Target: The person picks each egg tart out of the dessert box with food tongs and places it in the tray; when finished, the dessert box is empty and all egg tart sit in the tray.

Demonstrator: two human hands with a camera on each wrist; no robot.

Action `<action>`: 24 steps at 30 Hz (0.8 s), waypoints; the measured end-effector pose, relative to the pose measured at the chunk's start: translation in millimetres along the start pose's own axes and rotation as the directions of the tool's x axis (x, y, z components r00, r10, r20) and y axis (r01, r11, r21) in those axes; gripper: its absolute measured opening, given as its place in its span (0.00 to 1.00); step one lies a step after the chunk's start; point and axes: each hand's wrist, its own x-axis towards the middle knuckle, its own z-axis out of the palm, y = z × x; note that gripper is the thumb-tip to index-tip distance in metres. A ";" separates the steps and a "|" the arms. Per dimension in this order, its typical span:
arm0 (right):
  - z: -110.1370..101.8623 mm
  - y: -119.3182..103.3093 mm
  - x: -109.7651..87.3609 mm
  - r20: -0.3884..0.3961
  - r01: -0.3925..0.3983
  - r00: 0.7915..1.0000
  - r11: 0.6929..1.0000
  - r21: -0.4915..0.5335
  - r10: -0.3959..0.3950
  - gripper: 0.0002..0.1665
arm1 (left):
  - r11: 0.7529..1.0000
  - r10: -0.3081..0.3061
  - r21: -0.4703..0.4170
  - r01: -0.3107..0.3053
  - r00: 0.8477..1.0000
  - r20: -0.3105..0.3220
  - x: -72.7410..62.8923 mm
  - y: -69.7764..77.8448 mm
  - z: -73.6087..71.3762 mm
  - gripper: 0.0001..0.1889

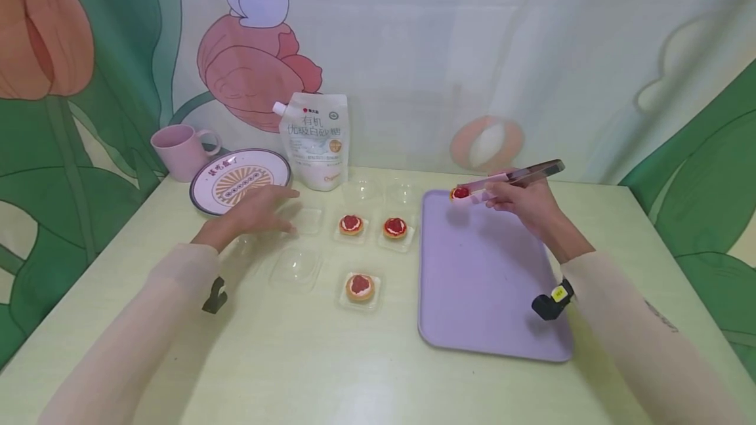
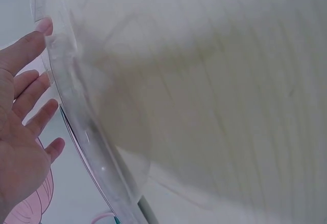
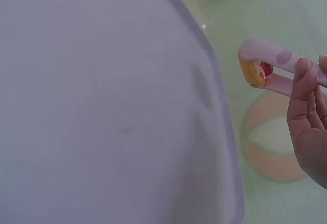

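Note:
My right hand (image 1: 531, 205) grips pink tongs (image 3: 278, 54) that pinch a small red-topped tart (image 3: 252, 73) over the far end of the lavender tray (image 1: 490, 294). That tart has a golden crust with white cream, as the right wrist view shows. On the left, my left hand (image 1: 254, 210) reaches forward with fingers apart, its fingertips right at a clear plastic box (image 1: 310, 220); nothing is in its grasp. Three similar tarts sit in clear box bases: one tart (image 1: 351, 224) beside another tart (image 1: 395, 228), and a nearer tart (image 1: 360, 287).
Another clear box (image 1: 295, 267) lies left of the nearest tart. Behind the tarts are transparent domed lids (image 1: 361, 190). A white pouch (image 1: 315, 143), a decorated plate (image 1: 239, 182) and a pink mug (image 1: 180, 153) stand at the back left, before a printed curtain (image 1: 401, 51).

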 end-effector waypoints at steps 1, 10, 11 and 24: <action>-1.2 3.1 0.1 -0.005 -0.010 1.000 1.000 -0.004 0.010 0.22 | 1.000 -0.004 0.000 0.004 1.000 0.003 -0.2 0.5 -0.4 0.39; -3.5 24.4 1.6 -0.017 -0.057 0.998 0.998 0.014 0.058 0.24 | 1.000 -0.020 0.005 0.020 1.000 0.014 1.6 0.0 0.4 0.38; -3.5 25.5 1.6 -0.015 -0.056 0.998 0.998 0.002 0.056 0.24 | 1.000 -0.021 0.007 0.021 1.000 0.015 1.7 0.0 0.4 0.38; 4.3 30.6 3.0 -0.027 -0.069 0.997 0.997 -0.034 0.068 0.21 | 0.999 -0.036 0.007 0.036 0.999 0.020 1.9 0.7 0.8 0.38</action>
